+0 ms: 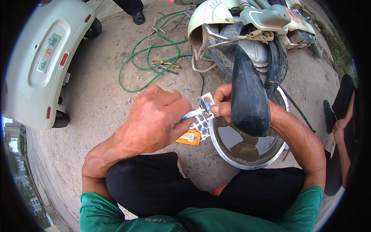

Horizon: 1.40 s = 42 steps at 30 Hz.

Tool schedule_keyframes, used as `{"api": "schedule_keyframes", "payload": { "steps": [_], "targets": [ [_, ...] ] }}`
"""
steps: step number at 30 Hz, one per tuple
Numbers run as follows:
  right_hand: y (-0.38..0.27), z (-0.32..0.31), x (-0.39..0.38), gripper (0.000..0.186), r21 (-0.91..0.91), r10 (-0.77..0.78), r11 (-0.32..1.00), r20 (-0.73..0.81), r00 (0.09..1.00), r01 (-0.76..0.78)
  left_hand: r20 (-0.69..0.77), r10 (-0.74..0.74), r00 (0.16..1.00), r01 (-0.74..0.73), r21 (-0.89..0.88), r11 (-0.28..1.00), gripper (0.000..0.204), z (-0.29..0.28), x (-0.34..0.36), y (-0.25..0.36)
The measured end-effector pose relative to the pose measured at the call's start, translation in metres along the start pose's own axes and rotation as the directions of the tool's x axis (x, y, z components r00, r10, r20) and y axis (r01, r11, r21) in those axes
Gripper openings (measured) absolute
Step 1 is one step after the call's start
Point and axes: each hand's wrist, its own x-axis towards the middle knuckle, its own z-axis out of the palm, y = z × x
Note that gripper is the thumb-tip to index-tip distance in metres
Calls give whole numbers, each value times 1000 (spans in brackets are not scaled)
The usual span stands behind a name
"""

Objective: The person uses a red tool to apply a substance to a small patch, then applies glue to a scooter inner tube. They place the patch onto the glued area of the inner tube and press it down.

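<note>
My left hand (152, 118) is closed on a small white-and-blue squeeze tube (192, 113), its nozzle pointing right at a small patch. Between thumb and forefinger, my right hand (223, 105) pinches this flat, dark patch (207, 102) with a white and orange edge. The nozzle and patch meet or nearly meet; I cannot tell which. A black rubber inner tube (249, 94) hangs in front of my right hand and wrist, hiding part of them. Below the hands, an orange packet (188, 137) lies beside a sheet of dark patches (201, 125) on the ground.
A metal basin (217, 145) of murky water stands close on the right. Beyond it lies a scooter (264, 19) on its side. A green hose (133, 58) loops around yellow-handled pliers (166, 63). A white car (42, 58) stands left; another person (342, 127) is at right.
</note>
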Motion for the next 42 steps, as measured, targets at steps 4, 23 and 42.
{"api": "schedule_keyframes", "payload": {
  "steps": [4, 23, 42],
  "targets": [
    [0, 0, 3, 22, -6, 0, 1000, -15, 1000, 0, 32, 22, 999, -19, -86, 996, 18, 1, -1, -1],
    [-5, 0, 0, 21, 52, -23, 998, -48, 999, 26, -208, -546, 811, 79, -886, 456, 26, 8, -14, -31],
    [-9, 1, 1, 22, 123, 4, 992, -19, 1000, -2, -98, -646, 757, 164, -928, 334, 26, 24, 11, -16]
  ]
}}
